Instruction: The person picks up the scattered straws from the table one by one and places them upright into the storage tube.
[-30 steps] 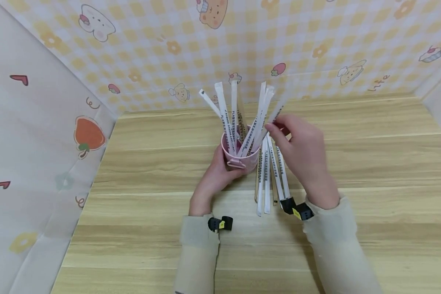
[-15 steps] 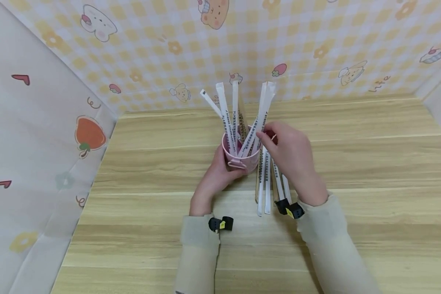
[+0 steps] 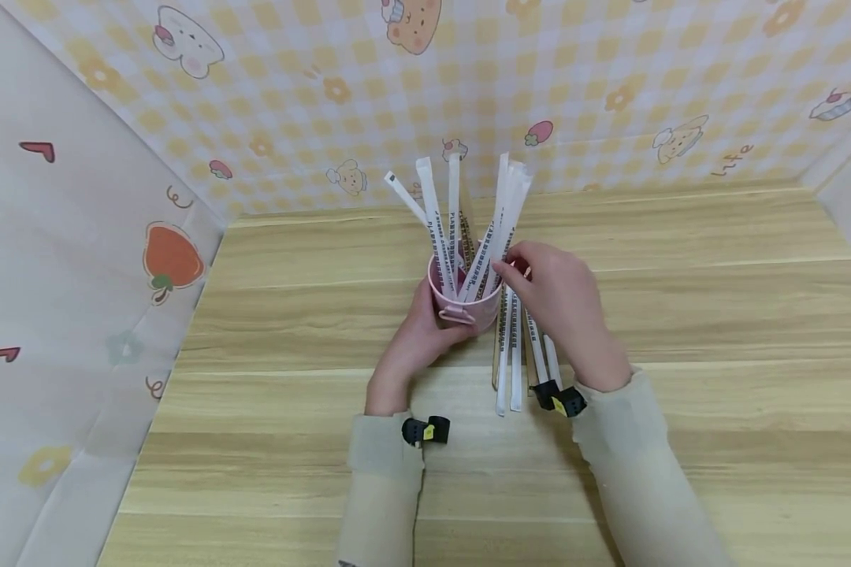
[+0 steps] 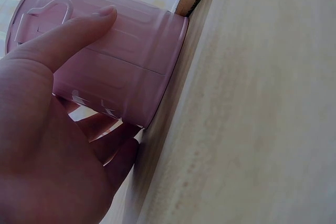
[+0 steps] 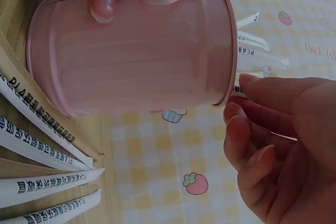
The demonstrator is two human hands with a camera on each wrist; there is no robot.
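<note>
A small pink metal bucket [image 3: 484,316] stands upright on the table with several paper-wrapped straws [image 3: 434,228] fanned out of its mouth. My left hand [image 3: 418,339] grips the bucket from the left; in the left wrist view the thumb lies along its wall below the wire handle [image 4: 67,11], fingers round the other side. At the right of the rim, my right hand [image 3: 563,295] pinches a white wrapped straw [image 3: 514,213] between thumb and forefinger, its lower end hidden inside the bucket. More wrapped straws [image 3: 515,354], white and brown, lie on the table under the right hand.
The wood-grain table [image 3: 291,331] spreads around the hands. A yellow checked backdrop [image 3: 574,71] rises behind it, and a white printed sheet [image 3: 78,260] borders the left side. Black wrist cameras [image 3: 425,431] sit on both cuffs.
My right hand has moved left to the bucket's rim with the straw, which now stands among the others inside. Over the last half second it has barely shifted. The left hand keeps its place.
</note>
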